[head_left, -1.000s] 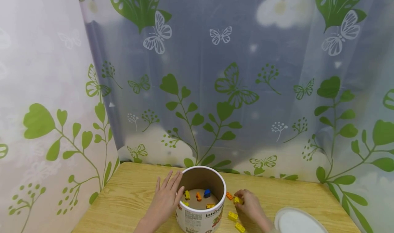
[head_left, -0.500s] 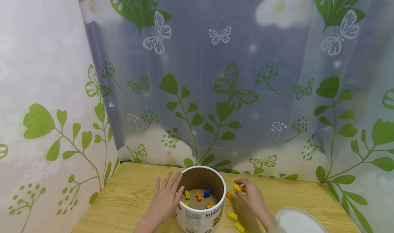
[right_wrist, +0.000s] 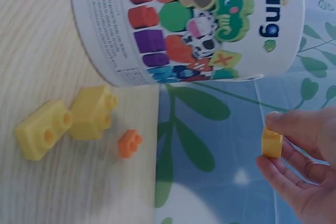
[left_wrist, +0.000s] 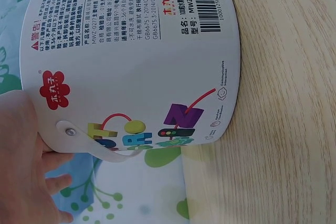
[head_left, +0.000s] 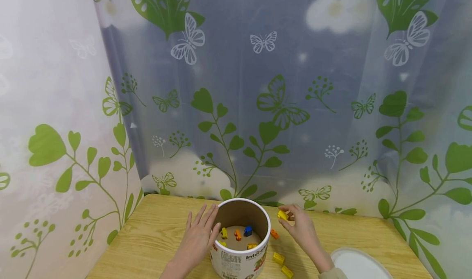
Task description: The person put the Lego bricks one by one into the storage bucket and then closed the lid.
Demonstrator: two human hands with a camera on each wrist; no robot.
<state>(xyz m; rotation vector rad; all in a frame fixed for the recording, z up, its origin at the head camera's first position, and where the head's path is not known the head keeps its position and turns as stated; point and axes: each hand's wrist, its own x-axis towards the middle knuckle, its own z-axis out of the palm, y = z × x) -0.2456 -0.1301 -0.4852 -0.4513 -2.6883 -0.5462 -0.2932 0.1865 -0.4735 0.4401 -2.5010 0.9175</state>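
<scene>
A white round bucket (head_left: 229,261) with printed sides stands on the table. Its inside holds several small building blocks, among them a blue block (head_left: 248,231) and an orange block (head_left: 237,234). Against its left rim rests my left hand (head_left: 197,237), fingers straight; the left wrist view shows the hand (left_wrist: 23,156) beside the bucket's strap handle (left_wrist: 100,148). My right hand (head_left: 303,230) pinches a yellow building block (right_wrist: 272,141) between thumb and fingertips, raised above the table to the right of the bucket.
Two yellow blocks (right_wrist: 44,129) and a small orange block (right_wrist: 129,143) lie on the wooden table (head_left: 155,230) right of the bucket. A white lid (head_left: 359,264) lies at the front right. A patterned curtain (head_left: 236,86) hangs behind the table.
My right hand has lifted the yellow block off the table and moved it slightly up and towards the bucket. My left hand and the bucket have stayed in place.
</scene>
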